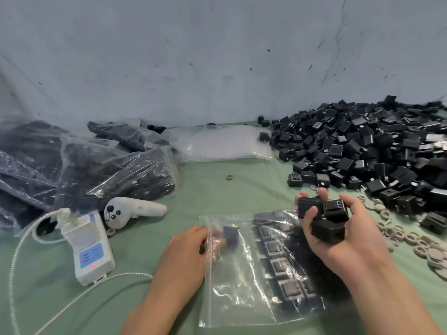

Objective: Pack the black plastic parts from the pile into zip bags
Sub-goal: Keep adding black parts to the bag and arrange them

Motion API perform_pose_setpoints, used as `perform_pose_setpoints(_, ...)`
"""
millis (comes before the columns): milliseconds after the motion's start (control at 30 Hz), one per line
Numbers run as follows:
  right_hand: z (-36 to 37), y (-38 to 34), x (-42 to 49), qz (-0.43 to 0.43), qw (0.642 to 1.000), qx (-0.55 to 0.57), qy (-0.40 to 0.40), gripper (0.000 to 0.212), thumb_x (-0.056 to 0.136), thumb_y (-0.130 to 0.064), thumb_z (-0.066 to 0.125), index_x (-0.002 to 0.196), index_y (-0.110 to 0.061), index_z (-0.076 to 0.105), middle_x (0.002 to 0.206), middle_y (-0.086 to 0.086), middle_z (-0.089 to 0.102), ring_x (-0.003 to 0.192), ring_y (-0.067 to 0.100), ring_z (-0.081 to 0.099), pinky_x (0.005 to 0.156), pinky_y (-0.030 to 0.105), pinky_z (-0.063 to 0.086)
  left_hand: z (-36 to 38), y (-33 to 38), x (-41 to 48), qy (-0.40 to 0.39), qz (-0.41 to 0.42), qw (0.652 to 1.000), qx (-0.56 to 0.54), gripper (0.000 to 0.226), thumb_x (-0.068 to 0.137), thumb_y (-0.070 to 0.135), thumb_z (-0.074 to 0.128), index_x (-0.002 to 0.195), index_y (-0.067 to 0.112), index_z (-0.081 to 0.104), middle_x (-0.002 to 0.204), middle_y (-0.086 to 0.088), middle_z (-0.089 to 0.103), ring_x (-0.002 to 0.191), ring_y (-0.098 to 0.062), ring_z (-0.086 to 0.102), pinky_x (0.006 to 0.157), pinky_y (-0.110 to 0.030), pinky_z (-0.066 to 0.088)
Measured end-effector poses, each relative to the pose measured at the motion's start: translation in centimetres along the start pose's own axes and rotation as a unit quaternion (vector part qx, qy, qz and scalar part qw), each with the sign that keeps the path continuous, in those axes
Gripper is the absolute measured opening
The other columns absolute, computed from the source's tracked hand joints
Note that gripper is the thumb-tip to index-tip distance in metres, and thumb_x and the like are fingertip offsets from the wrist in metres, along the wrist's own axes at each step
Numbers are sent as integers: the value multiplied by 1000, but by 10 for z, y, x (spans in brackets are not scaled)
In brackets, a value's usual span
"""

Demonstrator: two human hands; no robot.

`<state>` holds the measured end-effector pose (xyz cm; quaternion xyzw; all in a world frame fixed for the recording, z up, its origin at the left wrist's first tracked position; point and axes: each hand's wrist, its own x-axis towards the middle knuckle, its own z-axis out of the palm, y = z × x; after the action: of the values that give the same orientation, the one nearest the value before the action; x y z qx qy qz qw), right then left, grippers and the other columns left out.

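A big pile of black plastic parts [367, 151] covers the back right of the green table. A clear zip bag [251, 269] lies in front of me, with black parts lined up in rows along its right side. My left hand [191, 252] reaches into the bag's left opening and holds one black part [231, 234] there, blurred. My right hand [338, 228] hovers above the bag's upper right corner, palm up, gripping three black parts [326, 213].
Filled zip bags [92, 170] are heaped at the left. A stack of empty bags [222, 143] lies at the back middle. A white controller [130, 211], a white power adapter [89, 250] with cable, and grey rings [411, 238] lie nearby.
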<state>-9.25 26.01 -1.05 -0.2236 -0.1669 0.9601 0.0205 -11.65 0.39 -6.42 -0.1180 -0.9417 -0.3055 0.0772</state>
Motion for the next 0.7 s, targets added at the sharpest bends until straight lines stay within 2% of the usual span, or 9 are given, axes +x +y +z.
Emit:
perform_pose_setpoints(100, 3, -1, 3, -3, 1000, -3, -8, 24, 94, -35, 58, 104, -16, 69, 107, 17, 73, 101, 23, 69, 53, 24, 56, 3, 1, 0, -18, -5, 1000, -17, 40, 86, 62, 61, 120, 42, 62, 114, 33, 58, 109, 8, 55, 94, -20, 43)
perform_pose_setpoints(167, 3, -1, 5, -1, 1000, -9, -9, 24, 93, -35, 58, 104, -17, 69, 106, 17, 73, 100, 25, 69, 53, 24, 55, 6, 4, -1, -40, 19, 999, -8, 51, 80, 74, 56, 126, 51, 48, 110, 39, 48, 105, 18, 45, 93, -15, 36)
perform_pose_setpoints(267, 6, 2, 10, 1, 1000, -20, 3, 24, 93, -36, 58, 100, -16, 70, 107, 17, 73, 102, 24, 68, 54, 24, 56, 13, 12, 1, -36, 58, 996, 64, 52, 76, 83, 42, 119, 55, 35, 102, 31, 45, 94, 12, 39, 84, -16, 32)
perform_pose_setpoints(367, 11, 4, 16, 1, 1000, -23, 13, 23, 93, -36, 58, 96, -17, 69, 108, 15, 72, 105, 23, 67, 54, 23, 56, 18, 19, 7, -9, 90, 990, 110, 34, 85, 74, 31, 109, 50, 38, 96, 26, 47, 93, 1, 46, 85, -23, 34)
perform_pose_setpoints(433, 14, 6, 18, 6, 1000, -16, 11, 23, 93, -36, 58, 94, -16, 69, 108, 15, 72, 105, 22, 67, 53, 23, 55, 17, 20, 9, 0, 91, 988, 123, 26, 91, 61, 29, 114, 51, 37, 102, 24, 50, 99, -4, 48, 87, -25, 34)
perform_pose_setpoints(500, 17, 8, 21, 12, 1000, -15, 8, 24, 93, -37, 58, 95, -16, 70, 107, 15, 73, 105, 22, 67, 53, 23, 56, 16, 17, 7, 9, 79, 988, 134, 42, 97, 50, 30, 139, 50, 28, 124, 19, 48, 113, -7, 42, 94, -25, 31)
perform_pose_setpoints(567, 18, 9, 23, 14, 1000, -20, 8, 24, 93, -37, 58, 96, -16, 70, 106, 16, 73, 105, 22, 67, 53, 23, 56, 15, 10, 3, -4, 74, 988, 134, 57, 100, 42, 29, 153, 46, 8, 145, 19, 32, 127, -6, 32, 104, -21, 25)
perform_pose_setpoints(633, 19, 8, 24, 14, 999, -26, 12, 25, 93, -36, 59, 99, -15, 71, 105, 17, 73, 105, 24, 68, 53, 23, 56, 11, 6, 1, -34, 53, 993, 99, 61, 100, 39, 36, 149, 54, 3, 142, 31, 22, 131, 3, 29, 100, -11, 24)
perform_pose_setpoints(700, 18, 6, 26, 13, 999, -28, 15, 25, 93, -36, 60, 101, -16, 71, 107, 17, 73, 104, 25, 68, 53, 24, 56, 6, 5, -3, -38, 49, 996, 63, 52, 99, 42, 43, 140, 59, 15, 130, 38, 22, 124, 9, 31, 91, -6, 25)
